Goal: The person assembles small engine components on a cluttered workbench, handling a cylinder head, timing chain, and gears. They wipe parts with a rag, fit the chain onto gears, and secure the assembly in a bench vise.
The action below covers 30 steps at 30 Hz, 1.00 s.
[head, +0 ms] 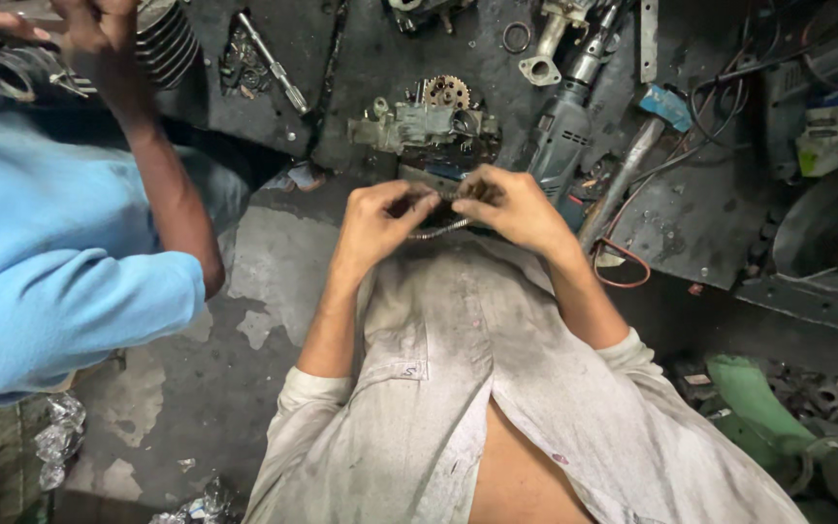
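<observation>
My left hand and my right hand meet in front of my chest, both closed on a small metal chain that sags between them. The fingers hide most of the chain. Just beyond my hands, on the dark greasy bench, lies a grey engine part with a toothed sprocket on top.
A co-worker in a blue shirt stands at left, hands raised on a finned cylinder. An electric drill, a ratchet handle, cables and a grinder disc crowd the bench. The concrete floor shows below.
</observation>
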Available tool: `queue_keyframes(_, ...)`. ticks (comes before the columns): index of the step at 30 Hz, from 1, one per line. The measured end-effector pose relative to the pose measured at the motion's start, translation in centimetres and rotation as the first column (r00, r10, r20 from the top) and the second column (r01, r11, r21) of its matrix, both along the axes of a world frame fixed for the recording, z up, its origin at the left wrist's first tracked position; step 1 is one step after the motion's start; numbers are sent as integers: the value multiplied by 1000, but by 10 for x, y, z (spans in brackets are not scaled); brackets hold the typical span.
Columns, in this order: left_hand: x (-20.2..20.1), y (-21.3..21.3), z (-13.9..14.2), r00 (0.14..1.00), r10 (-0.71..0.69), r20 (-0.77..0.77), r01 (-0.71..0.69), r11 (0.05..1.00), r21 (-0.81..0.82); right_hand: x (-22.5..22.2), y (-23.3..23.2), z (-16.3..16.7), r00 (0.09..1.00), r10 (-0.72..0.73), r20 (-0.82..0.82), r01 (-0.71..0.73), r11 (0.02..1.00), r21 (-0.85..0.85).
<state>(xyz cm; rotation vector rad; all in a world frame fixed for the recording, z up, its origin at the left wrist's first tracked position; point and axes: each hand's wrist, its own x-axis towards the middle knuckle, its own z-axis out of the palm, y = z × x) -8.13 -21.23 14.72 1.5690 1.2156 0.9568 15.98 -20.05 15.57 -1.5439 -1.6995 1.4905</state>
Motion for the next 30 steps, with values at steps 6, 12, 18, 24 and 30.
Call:
queue_keyframes(6, 15, 6, -72, 980, 188, 63, -167, 956, -243, -13, 6, -56, 949, -274, -154, 290, 953, 86)
queue_keyframes(12, 26, 14, -113, 871, 370, 321, -121, 798, -591, -15, -6, -76, 910, -389, 142, 381, 921, 83)
queue_keyframes(18, 32, 19, -112, 775, 468, 425, -54, 718, -694, -14, -13, -99, 934, -323, -151, 312, 945, -95)
queue_keyframes(24, 47, 11, -100, 742, 459, 488, 4, 726, -688, -17, -22, -101, 909, -389, -150, 391, 920, -19)
queue_keyframes(30, 48, 13, -97, 674, 583, 453, -77, 666, -742, -14, -18, -98, 781, -586, -218, 599, 801, -8)
